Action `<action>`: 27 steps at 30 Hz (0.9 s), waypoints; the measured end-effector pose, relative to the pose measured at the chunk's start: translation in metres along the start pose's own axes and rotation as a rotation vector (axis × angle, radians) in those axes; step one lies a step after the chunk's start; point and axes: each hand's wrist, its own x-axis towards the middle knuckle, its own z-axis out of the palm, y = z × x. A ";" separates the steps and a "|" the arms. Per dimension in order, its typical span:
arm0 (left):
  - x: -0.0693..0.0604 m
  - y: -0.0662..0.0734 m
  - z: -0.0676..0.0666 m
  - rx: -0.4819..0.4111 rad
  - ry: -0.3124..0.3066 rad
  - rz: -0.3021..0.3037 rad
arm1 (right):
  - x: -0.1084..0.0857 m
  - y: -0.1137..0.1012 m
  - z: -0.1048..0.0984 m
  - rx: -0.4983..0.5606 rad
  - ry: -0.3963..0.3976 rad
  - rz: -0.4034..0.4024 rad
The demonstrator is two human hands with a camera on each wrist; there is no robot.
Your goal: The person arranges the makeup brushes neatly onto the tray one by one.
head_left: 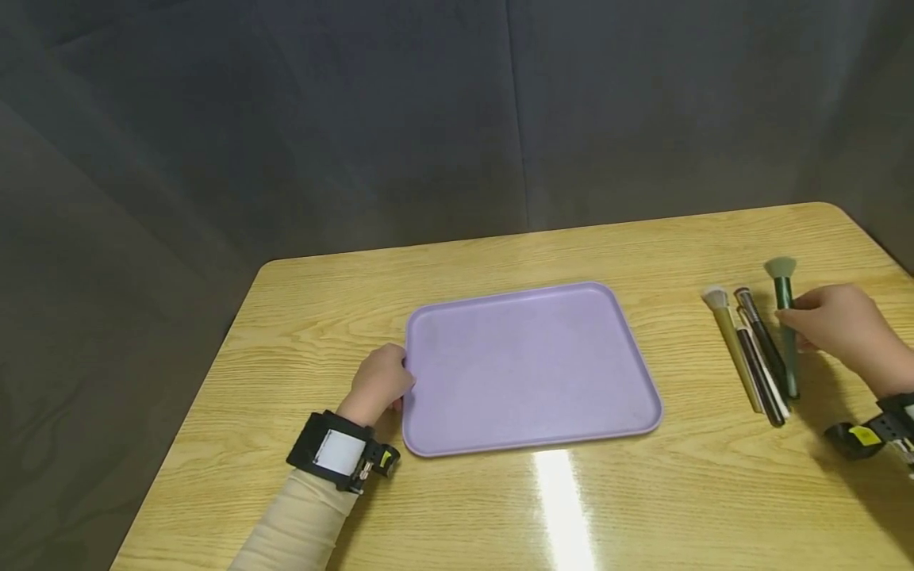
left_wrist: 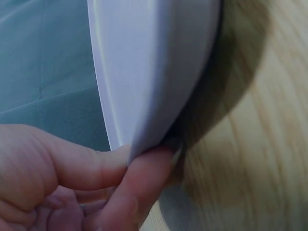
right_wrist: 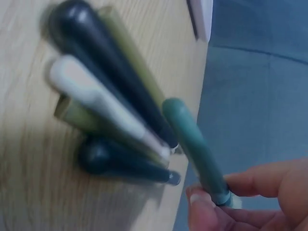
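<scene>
A lilac rectangular tray [head_left: 531,369] lies on the wooden table, its left edge pinched between the thumb and fingers of my left hand [head_left: 380,379]. In the left wrist view the tray's rim [left_wrist: 159,82] runs up from those fingers. My right hand [head_left: 842,321] pinches a green makeup brush [head_left: 789,341] by its handle, bristles pointing away from me. The right wrist view shows the green handle [right_wrist: 195,144] raised off the table. Just left of it lie several other makeup brushes [head_left: 735,349] side by side, with white, black and olive handles.
The wooden table [head_left: 500,507] reaches back to a dark grey cloth [head_left: 400,119] hanging behind it. Between the tray and the brushes is a strip of bare tabletop. Bright light reflects near the front edge.
</scene>
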 end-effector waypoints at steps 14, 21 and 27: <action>0.001 -0.004 0.006 0.006 0.014 -0.003 | 0.007 -0.001 0.023 0.082 -0.002 -0.059; -0.001 0.003 0.008 0.078 0.036 -0.022 | -0.015 -0.045 0.016 0.112 -0.093 -0.078; 0.003 0.006 0.009 0.144 0.034 -0.038 | -0.015 -0.050 0.027 0.142 -0.113 -0.118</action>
